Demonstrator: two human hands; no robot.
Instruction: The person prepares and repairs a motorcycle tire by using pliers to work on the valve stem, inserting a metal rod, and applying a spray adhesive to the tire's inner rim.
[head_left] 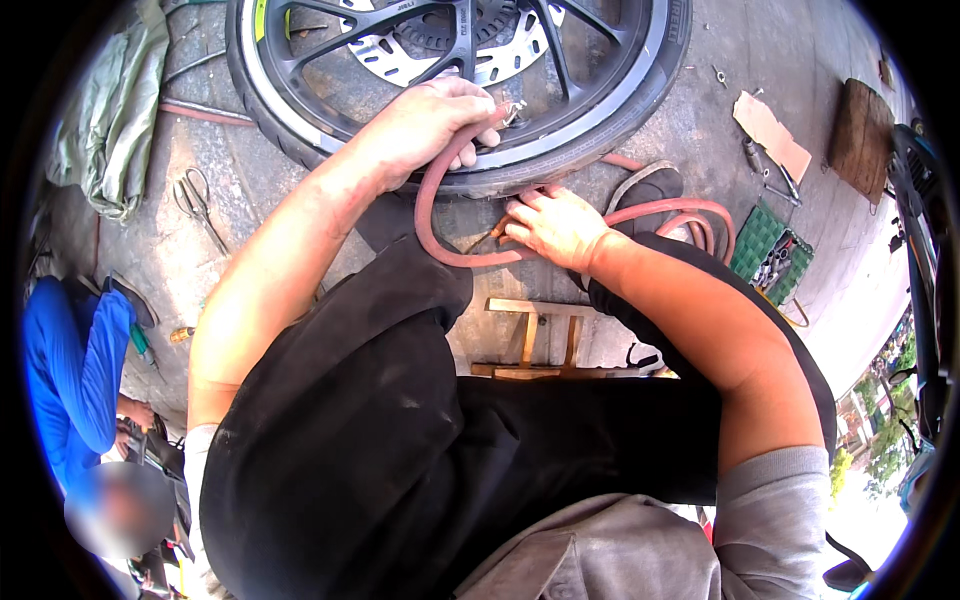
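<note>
A wheel with a black tyre [300, 150], dark spokes and a slotted brake disc [515, 60] lies on the ground before me. My left hand [440, 120] is closed around a red rubber hose [430, 205], close to its metal end fitting [514, 112], which sits over the near part of the rim. The hose loops down and runs beneath my right hand [553, 228]. That hand rests at the tyre's near edge, fingers curled, with a brown stick-like piece [490, 236] by its fingertips. What it grips is hidden.
A low wooden stool [530, 335] stands between my legs. Scissors [200, 205] and a greenish cloth [115, 110] lie left. At right are a green basket of sockets [770, 255], cardboard [772, 135], hand tools and a wood block [860, 135]. A person in blue [75, 365] works at far left.
</note>
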